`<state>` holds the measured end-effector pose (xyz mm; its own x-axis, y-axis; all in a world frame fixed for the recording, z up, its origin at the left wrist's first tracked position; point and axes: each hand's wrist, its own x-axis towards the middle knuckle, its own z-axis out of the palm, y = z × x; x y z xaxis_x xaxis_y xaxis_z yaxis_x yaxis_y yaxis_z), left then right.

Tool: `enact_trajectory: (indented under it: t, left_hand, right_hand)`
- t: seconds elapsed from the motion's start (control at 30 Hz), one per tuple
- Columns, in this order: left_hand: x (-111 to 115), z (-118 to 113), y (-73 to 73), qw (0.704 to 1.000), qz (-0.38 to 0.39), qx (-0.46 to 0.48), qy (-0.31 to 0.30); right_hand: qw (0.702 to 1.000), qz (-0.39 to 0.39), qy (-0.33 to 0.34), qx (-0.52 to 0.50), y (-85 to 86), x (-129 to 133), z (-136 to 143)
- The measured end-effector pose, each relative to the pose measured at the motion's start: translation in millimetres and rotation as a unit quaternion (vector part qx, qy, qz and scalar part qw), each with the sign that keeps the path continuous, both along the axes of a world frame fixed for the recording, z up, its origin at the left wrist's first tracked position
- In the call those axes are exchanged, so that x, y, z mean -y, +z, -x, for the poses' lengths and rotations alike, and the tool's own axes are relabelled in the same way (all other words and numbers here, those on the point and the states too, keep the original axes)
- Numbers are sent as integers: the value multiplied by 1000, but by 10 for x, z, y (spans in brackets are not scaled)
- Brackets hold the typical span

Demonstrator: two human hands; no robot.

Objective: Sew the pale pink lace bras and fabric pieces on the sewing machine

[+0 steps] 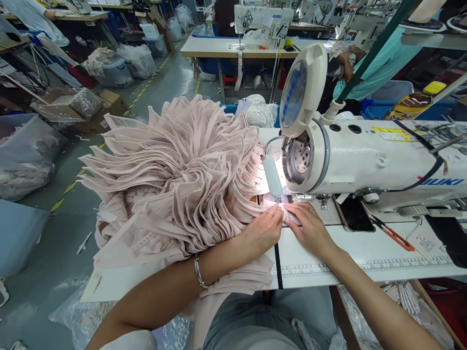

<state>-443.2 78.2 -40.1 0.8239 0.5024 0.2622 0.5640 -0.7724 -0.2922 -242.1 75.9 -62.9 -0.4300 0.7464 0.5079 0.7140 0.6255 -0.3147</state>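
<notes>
A large heap of pale pink fabric pieces (175, 189), ruffled and joined in a chain, covers the left part of the sewing table (310, 270). Under the lamp of the white sewing machine (361, 150), my left hand (264, 231) pinches a pink edge just in front of the needle area. My right hand (310, 231) is beside it, thumb and fingers closed on the same fabric. A pale blue-green cover (273, 176) hangs at the machine head, above my fingertips. The needle and presser foot are mostly hidden.
A phone (355, 214), orange-handled thread snips (396, 236) and a paper note (426, 240) lie to the right. A bottle (414, 101) stands behind the machine. Another person in a turquoise top (386, 68) handles fabric farther back. Plastic tubs (113, 73) stand on the floor.
</notes>
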Motion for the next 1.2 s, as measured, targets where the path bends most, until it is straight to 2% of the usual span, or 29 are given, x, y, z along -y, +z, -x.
enact_trajectory:
  t: [0.17,0.3,0.4,0.5,0.57,0.67,0.73,0.83,0.97,1.2]
  left_hand:
    - [-26,-12,-41,1000,9,22,-10]
    - [-29,23,37,997,46,63,2]
    - [-24,69,155,993,70,75,58]
    - [-33,56,209,993,99,40,46]
    - [-44,4,175,994,106,23,20]
    - [-53,-84,58,997,70,16,9]
    - [-50,-121,-16,999,32,-2,7]
    - [-40,-139,-64,1000,0,-27,11]
    - [-38,-141,-29,999,6,-40,19]
    - [-66,-135,35,999,29,-34,11]
  right_hand:
    - [1000,-13,6,17,22,-10,3]
    - [996,-56,9,71,49,-31,64]
    - [986,-95,-46,126,79,-39,134]
    - [975,-115,-80,171,105,-38,173]
    - [973,-124,-64,186,113,-44,168]
    - [972,-134,-48,189,97,-82,113]
    - [974,-120,-46,186,68,-123,61]
    - [981,-57,-49,180,17,-183,-7]
    - [983,11,-62,171,-40,-221,-46]
    - [984,39,-63,160,-95,-235,-69]
